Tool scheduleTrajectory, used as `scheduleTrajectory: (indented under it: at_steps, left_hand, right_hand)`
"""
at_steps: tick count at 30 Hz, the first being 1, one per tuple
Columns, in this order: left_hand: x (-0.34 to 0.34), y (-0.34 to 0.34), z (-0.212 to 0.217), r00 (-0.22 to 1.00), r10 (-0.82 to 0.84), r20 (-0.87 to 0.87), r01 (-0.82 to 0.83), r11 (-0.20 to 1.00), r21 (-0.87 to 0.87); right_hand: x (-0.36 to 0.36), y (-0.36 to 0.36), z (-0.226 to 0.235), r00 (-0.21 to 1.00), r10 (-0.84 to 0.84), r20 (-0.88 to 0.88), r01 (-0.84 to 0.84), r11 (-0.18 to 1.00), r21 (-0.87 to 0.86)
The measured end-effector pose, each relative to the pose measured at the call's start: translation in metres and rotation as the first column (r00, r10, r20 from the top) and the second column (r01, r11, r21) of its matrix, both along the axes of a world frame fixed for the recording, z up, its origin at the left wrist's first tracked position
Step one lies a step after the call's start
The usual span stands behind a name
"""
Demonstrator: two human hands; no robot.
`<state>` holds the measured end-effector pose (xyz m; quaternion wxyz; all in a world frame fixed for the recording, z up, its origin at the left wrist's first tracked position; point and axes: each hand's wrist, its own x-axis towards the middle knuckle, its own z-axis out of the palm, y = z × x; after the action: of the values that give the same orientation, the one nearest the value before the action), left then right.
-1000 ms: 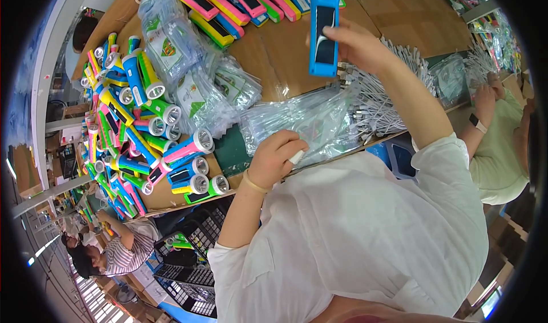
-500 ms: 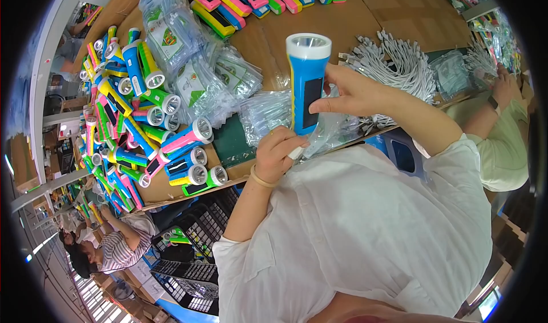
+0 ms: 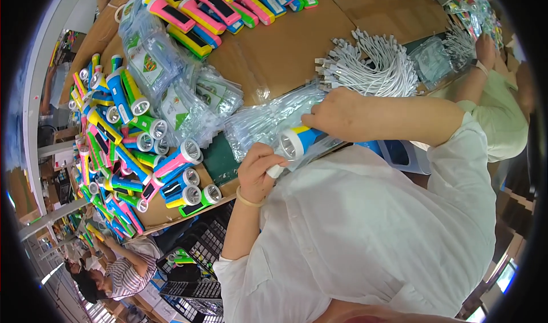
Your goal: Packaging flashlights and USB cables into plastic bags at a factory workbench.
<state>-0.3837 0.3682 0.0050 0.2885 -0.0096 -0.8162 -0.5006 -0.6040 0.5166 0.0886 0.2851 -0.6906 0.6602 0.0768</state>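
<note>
My right hand (image 3: pixel 338 115) is closed over the body of a flashlight (image 3: pixel 308 135) with a white head and a blue and yellow body. The flashlight is tilted over, its lens facing down toward my left hand. Most of the right fingers are hidden behind the hand. My left hand (image 3: pixel 256 173), just left of the lens, is closed on a small white piece (image 3: pixel 275 171) whose kind I cannot make out. Under both hands lie clear plastic bags (image 3: pixel 251 130) on the table edge.
Many colourful flashlights (image 3: pixel 128 146) are heaped at the left, with more (image 3: pixel 222 6) at the back. Printed clear bags (image 3: pixel 171 89) lie beside the heap. White cables (image 3: pixel 377 66) are bundled at the right, near a co-worker's hand (image 3: pixel 485 51). Black crates (image 3: pixel 194 289) stand below the table.
My right hand has brought the flashlight down and tipped it from upright, so its lens now faces my left hand. The left hand stays closed on the white piece.
</note>
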Motion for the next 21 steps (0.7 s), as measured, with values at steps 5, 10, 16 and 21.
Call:
scheduleTrajectory:
  at_steps: [5, 10, 16, 21]
  left_hand:
    - [-0.026, 0.001, -0.005, 0.995, -0.090, -0.037, 0.087, 0.992, -0.092]
    - [-0.014, -0.008, -0.019, 0.988, 0.127, 0.084, -0.121, 0.990, -0.071]
    - [-0.018, -0.005, -0.019, 0.993, 0.110, 0.051, -0.104, 0.989, -0.110]
    - [-0.015, -0.003, -0.017, 0.995, 0.098, 0.019, -0.092, 0.976, -0.196]
  right_hand:
    - [0.028, 0.000, -0.038, 0.993, -0.004, -0.115, -0.008, 0.994, -0.108]
    - [-0.054, 0.033, -0.028, 0.871, -0.444, 0.212, 0.486, 0.711, -0.508]
    - [-0.115, 0.105, -0.057, 0.662, -0.732, -0.159, 0.668, 0.673, -0.317]
    - [-0.115, 0.104, -0.026, 0.520, -0.716, 0.466, 0.832, 0.301, -0.467]
